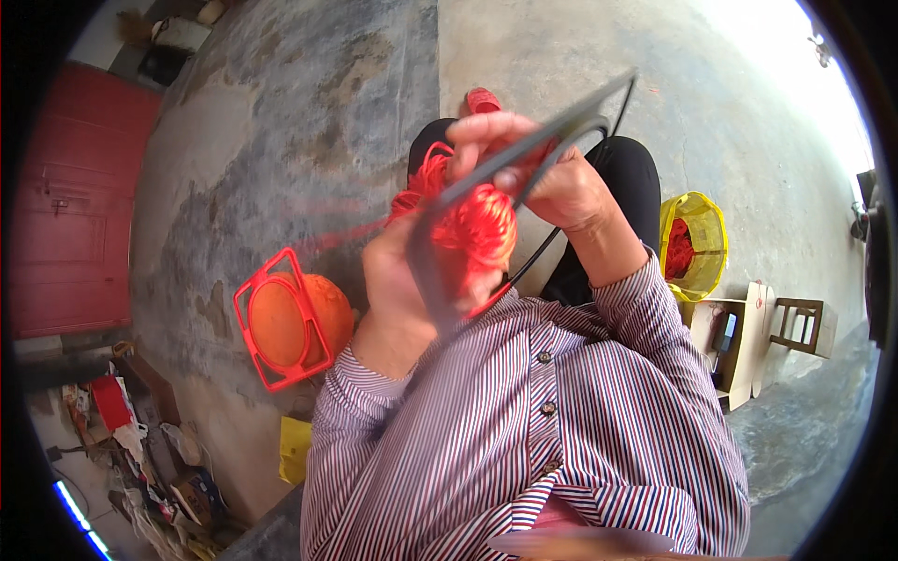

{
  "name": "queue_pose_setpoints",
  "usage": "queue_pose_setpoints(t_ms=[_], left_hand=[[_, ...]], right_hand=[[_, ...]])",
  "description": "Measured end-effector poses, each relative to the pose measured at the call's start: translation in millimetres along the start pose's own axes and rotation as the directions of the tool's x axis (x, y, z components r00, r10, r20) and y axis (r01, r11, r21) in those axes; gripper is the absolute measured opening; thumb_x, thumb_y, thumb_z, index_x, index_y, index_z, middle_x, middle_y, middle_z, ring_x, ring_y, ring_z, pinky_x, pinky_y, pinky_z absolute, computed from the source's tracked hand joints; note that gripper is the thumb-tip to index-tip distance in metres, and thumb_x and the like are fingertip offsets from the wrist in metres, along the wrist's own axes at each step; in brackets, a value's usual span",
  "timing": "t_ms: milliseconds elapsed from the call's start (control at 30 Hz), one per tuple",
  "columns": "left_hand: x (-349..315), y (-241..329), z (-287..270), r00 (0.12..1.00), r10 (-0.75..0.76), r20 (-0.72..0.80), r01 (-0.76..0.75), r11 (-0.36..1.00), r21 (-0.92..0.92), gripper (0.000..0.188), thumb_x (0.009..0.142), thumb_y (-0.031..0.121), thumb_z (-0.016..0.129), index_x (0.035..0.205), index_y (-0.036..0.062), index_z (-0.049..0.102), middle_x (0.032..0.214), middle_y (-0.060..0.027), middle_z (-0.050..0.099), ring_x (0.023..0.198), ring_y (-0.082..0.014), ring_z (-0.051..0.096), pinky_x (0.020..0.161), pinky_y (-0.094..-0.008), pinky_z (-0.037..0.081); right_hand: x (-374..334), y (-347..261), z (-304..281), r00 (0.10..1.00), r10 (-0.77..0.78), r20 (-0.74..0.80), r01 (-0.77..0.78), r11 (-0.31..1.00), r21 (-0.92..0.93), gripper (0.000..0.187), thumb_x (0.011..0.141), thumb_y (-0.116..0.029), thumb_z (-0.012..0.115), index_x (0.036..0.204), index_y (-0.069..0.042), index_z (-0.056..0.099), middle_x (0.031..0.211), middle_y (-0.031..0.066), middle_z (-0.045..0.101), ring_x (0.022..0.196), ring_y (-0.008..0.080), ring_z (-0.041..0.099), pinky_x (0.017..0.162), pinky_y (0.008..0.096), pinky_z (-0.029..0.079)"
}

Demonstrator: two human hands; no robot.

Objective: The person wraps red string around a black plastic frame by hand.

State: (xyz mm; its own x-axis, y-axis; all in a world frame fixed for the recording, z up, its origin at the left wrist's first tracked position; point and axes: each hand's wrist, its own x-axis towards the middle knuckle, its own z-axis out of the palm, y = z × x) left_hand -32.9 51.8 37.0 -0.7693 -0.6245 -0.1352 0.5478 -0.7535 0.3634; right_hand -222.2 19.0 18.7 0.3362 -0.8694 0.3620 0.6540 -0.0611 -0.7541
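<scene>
A shiny bundle of red cord (488, 222) is held in front of my lap. My left hand (398, 280) wraps round its lower left side. My right hand (566, 192) is at the upper right, its fingers curled over the top loops of the bundle. A dark, blurred frame-like thing (524, 154) crosses in front of both hands and hides part of the fingers and cord. Left of my left hand stands a red plastic frame (245, 338) around an orange ball-shaped thing (327, 316). A faint red streak runs between that side and the bundle.
On the right are a yellow mesh basket (720, 245) with red cord (680, 248) inside, an opened cardboard box (748, 351) and a small wooden stool (802, 327). A yellow bag (295, 449) lies at lower left, near assorted clutter (154, 449). A red door (79, 201) stands far left.
</scene>
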Motion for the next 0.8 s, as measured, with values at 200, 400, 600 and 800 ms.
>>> queue_pose_setpoints(t_ms=[200, 400, 600, 800], left_hand=[[7.2, 12.2, -16.7, 0.897, 0.282, -0.342, -0.237, 0.957, 0.167, 0.049, 0.083, 0.029, 0.056, 0.119, -0.0043, 0.052, 0.091, -0.0200, 0.061, 0.067, -0.0244, 0.054, 0.048, -0.0308, 0.040], [12.8, 10.2, -17.5, 0.904, 0.318, -0.288, -0.234, 0.928, 0.291, 0.046, 0.081, 0.025, 0.056, 0.117, -0.0026, 0.055, 0.106, -0.0195, 0.058, 0.074, -0.0234, 0.053, 0.049, -0.0315, 0.041], [-9.7, 27.9, -28.1, 0.913, 0.383, -0.144, -0.348, 0.912, 0.216, 0.062, 0.078, 0.039, 0.055, 0.125, -0.0010, 0.054, 0.106, -0.0191, 0.057, 0.076, -0.0216, 0.049, 0.053, -0.0283, 0.039], [-23.8, 42.0, -51.2, 0.896, 0.436, -0.079, -0.415, 0.889, 0.195, 0.047, 0.089, 0.035, 0.047, 0.120, 0.0007, 0.059, 0.102, -0.0197, 0.056, 0.074, -0.0224, 0.050, 0.052, -0.0289, 0.039]], right_hand=[[-27.2, 14.5, 9.5, 0.971, 0.059, -0.233, -0.092, 0.987, -0.134, 0.043, 0.082, 0.001, 0.068, 0.122, -0.001, 0.053, 0.094, 0.0020, 0.064, 0.090, 0.0104, 0.062, 0.084, 0.0244, 0.048], [-21.5, 5.4, 31.4, 0.941, 0.083, -0.328, -0.102, 0.994, -0.040, 0.040, 0.081, -0.001, 0.071, 0.117, -0.003, 0.055, 0.100, 0.0051, 0.065, 0.084, 0.0121, 0.064, 0.076, 0.0262, 0.054], [-25.3, -38.9, -18.2, 0.887, -0.202, -0.415, 0.348, 0.883, 0.314, 0.044, 0.099, -0.039, 0.042, 0.129, -0.006, 0.047, 0.130, 0.0170, 0.055, 0.110, 0.0308, 0.060, 0.101, 0.0501, 0.043], [-68.4, -1.3, -109.2, 0.954, -0.206, -0.219, 0.278, 0.880, 0.385, 0.042, 0.097, -0.041, 0.047, 0.113, -0.004, 0.056, 0.086, 0.0044, 0.064, 0.077, 0.0208, 0.065, 0.083, 0.0412, 0.053]])
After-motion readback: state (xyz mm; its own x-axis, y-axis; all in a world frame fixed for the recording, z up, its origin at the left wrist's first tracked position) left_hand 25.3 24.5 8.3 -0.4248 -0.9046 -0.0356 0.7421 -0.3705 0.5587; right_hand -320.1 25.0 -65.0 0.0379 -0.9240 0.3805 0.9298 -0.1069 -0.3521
